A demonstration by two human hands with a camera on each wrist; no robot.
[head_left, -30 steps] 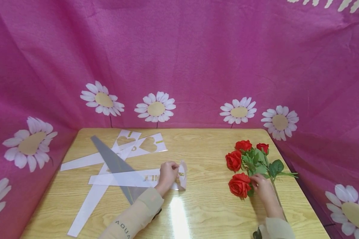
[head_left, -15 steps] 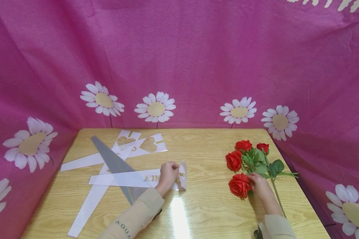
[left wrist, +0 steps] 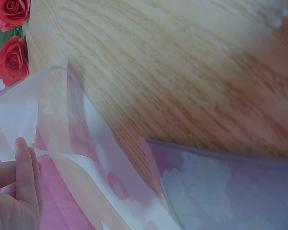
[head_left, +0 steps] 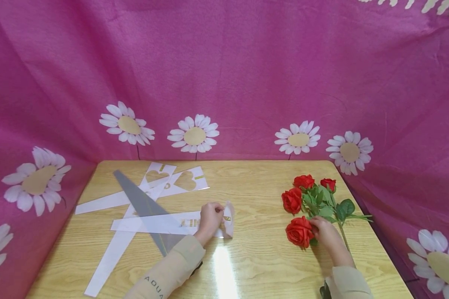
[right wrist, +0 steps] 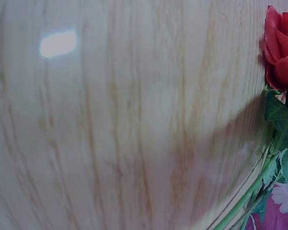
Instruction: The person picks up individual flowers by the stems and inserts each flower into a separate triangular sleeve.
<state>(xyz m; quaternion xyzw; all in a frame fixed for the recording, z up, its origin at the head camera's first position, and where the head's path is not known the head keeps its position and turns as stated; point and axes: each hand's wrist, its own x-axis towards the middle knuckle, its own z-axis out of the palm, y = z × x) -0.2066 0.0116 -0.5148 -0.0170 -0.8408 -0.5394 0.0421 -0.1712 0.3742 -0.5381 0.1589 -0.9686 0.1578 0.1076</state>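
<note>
My left hand (head_left: 209, 218) pinches the open end of a flower sleeve (head_left: 149, 224) with a white panel, gold lettering and clear film. In the left wrist view, the thumb and fingers (left wrist: 26, 167) hold the clear film (left wrist: 52, 112), its mouth lifted in a curve. My right hand (head_left: 328, 236) pinches the stem just behind the nearest red rose (head_left: 300, 231), which lies on the table. The right wrist view has the rose (right wrist: 282, 52) and green stems (right wrist: 251, 191) at its right edge, with the hand itself out of view.
Several more red roses (head_left: 292, 201) with green leaves (head_left: 321, 199) lie behind the right hand. At the left, other sleeves are crossed over each other, among them a grey one (head_left: 140, 197) and a white one with a gold heart (head_left: 186, 180). A pink daisy-print cloth (head_left: 243, 83) surrounds the table (head_left: 262, 257).
My right hand has shifted slightly and its fingers have closed in behind the nearest rose. The left hand and the sleeve stay as they were.
</note>
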